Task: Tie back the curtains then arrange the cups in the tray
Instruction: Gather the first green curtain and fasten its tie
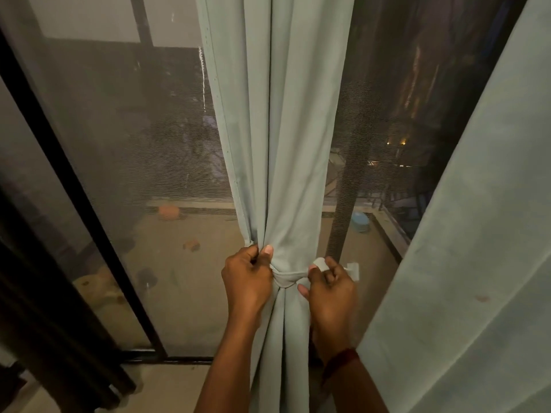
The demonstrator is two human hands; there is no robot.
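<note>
A pale green curtain [286, 144] hangs in the middle of the view, gathered into a bunch at waist height. A matching fabric tie-back band [287, 277] wraps around the bunch. My left hand [247, 278] grips the curtain's left edge just above the band, thumb pressed on the fabric. My right hand [329, 289] pinches the band's right end, whose pale tip [351, 268] sticks out past my fingers. A second pale green curtain [477, 248] hangs loose at the right. No cups or tray are in view.
Behind the curtains is a dark-framed sliding door [74, 189] with mesh, looking onto a night-time balcony. A dark curtain [44, 338] hangs at the lower left. Tiled floor [167, 386] shows below.
</note>
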